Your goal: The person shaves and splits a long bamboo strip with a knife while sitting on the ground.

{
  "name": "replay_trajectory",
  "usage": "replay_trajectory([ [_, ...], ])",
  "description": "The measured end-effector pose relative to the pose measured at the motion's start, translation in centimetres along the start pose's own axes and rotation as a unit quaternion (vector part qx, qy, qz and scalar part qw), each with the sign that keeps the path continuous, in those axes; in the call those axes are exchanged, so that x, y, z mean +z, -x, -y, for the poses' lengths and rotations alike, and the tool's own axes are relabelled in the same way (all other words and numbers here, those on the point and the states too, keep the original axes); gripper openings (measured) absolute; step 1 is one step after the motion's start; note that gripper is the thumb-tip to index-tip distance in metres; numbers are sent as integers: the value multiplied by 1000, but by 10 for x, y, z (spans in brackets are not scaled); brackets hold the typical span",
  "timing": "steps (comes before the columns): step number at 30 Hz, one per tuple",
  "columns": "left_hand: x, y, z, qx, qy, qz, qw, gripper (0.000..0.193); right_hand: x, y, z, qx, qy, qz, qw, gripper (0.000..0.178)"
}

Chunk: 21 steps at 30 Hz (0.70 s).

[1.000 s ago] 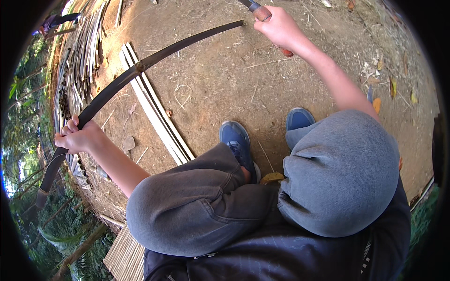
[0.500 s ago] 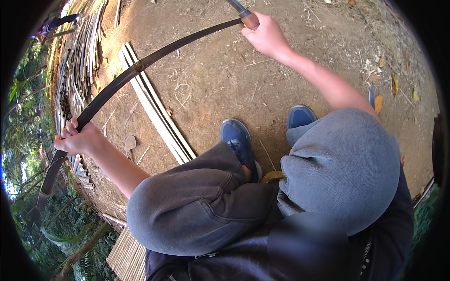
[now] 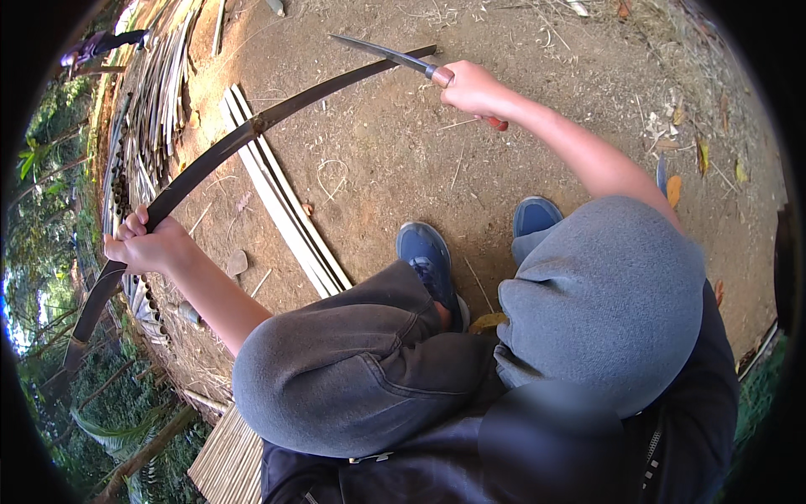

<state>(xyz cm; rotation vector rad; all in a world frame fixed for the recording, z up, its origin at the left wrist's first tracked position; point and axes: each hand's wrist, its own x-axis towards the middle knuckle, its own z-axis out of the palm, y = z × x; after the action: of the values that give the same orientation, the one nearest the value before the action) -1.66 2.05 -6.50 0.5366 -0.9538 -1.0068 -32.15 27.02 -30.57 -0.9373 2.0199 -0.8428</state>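
Note:
A long dark bamboo strip [image 3: 252,134] arcs from the lower left up to the top middle. My left hand [image 3: 147,245] grips it near its lower end. My right hand [image 3: 472,88] is closed on the red handle of a long knife [image 3: 390,55], whose blade lies along the strip's far end. I am squatting, with my grey-trousered knees [image 3: 604,286] and blue shoes [image 3: 430,256] below the strip.
Pale split bamboo slats [image 3: 281,206] lie on the dirt ground in front of my feet. A pile of bamboo strips [image 3: 155,92] runs along the left edge, with green plants beyond. A woven bamboo mat [image 3: 227,458] sits at the bottom left. Dry leaves are scattered at right.
My right hand has drawn the knife back toward me and lower, so the blade now shows along the strip's tip. My left hand keeps its grip in the same place.

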Motion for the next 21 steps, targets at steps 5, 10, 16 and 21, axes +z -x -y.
replay_trajectory([
  [5,-14,-11,7,-15,3,-42,999,27,-8,6,25,-108,-147,-228,956,15],
  [10,-12,-10,8,-15,1,-52,999,27,-2,-2,-6,42,3,22,999,8],
  [16,-5,2,0,1,-22,-29,999,23,0,4,8,21,-79,-1,997,4],
  [21,-4,-4,3,-39,26,-11,999,25,-3,28,23,-38,-143,-130,980,6],
])
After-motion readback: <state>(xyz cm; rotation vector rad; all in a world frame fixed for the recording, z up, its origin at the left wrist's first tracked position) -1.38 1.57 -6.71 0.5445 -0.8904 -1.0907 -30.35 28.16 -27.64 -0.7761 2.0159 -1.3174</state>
